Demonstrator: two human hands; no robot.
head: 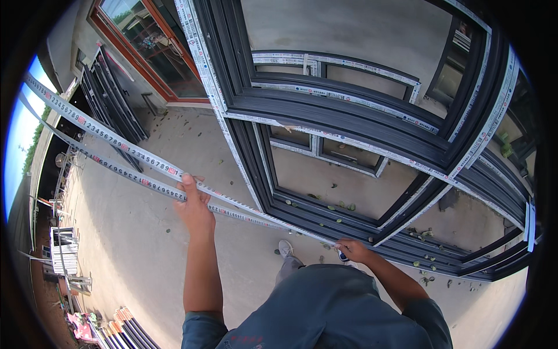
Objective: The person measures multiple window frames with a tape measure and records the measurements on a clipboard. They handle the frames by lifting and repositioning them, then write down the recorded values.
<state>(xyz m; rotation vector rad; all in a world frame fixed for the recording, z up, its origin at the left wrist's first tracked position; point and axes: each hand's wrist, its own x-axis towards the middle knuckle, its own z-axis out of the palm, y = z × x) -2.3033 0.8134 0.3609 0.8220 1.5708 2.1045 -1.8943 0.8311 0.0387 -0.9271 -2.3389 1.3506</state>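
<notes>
A long white tape measure (130, 151) runs in two strands from the upper left, looping back beyond my left hand. My left hand (193, 196), on the left of the window frame, grips both strands between thumb and fingers. From there the upper strand slopes down to my right hand (352, 250), whose fingers pinch it at the bottom edge of a large dark metal window frame (322, 220). That frame stands in front of me, with printed protective film strips (348, 141) along its members. My right fingertips partly hide the tape's end.
A red-brown framed glass door (150, 48) is at the upper left, with dark frame pieces (109, 96) leaning by the wall. Fallen leaves (344, 205) lie around the frame. Long bars (126, 329) and a white slatted crate (64, 253) are at the lower left.
</notes>
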